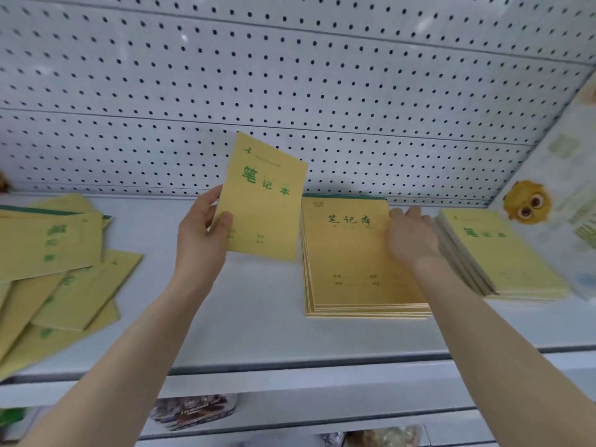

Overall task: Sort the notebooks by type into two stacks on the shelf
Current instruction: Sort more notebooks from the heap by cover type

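My left hand (201, 235) holds a small yellow notebook (266, 201) with green characters, lifted and tilted above the white shelf (258, 333). To its right lies a neat stack of larger yellow notebooks (351, 269) with a green top binding. My right hand (411, 237) rests flat on that stack's right edge, fingers together, gripping nothing. Further right sits a second stack of small notebooks (503, 256) like the one I hold. A loose, unsorted pile of yellow notebooks (54, 269) spreads over the left end of the shelf.
A white pegboard (290, 75) backs the shelf. A printed side panel with a yellow cartoon creature (527, 201) closes the right end. Packaged goods (193, 411) lie on the lower shelf below the front lip.
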A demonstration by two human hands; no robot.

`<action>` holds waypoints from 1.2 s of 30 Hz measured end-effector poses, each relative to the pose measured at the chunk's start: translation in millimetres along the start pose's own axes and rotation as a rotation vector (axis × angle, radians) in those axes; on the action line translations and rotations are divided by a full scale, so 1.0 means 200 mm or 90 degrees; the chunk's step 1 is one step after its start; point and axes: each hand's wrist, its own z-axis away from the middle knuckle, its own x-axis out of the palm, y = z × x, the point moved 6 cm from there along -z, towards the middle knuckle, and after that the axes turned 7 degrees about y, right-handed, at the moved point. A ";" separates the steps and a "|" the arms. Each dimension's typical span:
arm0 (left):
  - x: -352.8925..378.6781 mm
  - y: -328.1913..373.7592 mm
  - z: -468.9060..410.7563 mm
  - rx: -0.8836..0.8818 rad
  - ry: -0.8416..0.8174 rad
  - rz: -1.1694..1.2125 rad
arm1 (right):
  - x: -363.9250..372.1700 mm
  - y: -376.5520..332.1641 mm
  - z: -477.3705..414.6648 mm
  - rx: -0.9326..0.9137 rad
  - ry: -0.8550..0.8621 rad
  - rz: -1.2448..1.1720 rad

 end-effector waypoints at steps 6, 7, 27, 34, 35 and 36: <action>0.19 0.08 0.05 0.019 -0.052 0.018 | -0.17 -0.16 0.05 0.003 -0.017 -0.507; 0.23 0.10 0.07 0.024 -0.064 0.025 | -0.18 -0.18 0.06 0.030 -0.047 -0.601; 1.28 0.12 0.60 0.292 -0.405 -0.518 | -0.38 1.14 -0.15 0.131 0.060 -0.698; 1.36 0.10 0.67 0.255 -0.350 -0.680 | -0.25 1.21 -0.18 0.022 -0.010 -0.419; 1.36 0.09 0.68 0.251 -0.342 -0.686 | -0.24 1.20 -0.18 0.001 0.002 -0.353; 1.36 0.09 0.68 0.246 -0.335 -0.690 | -0.24 1.19 -0.18 -0.023 0.019 -0.288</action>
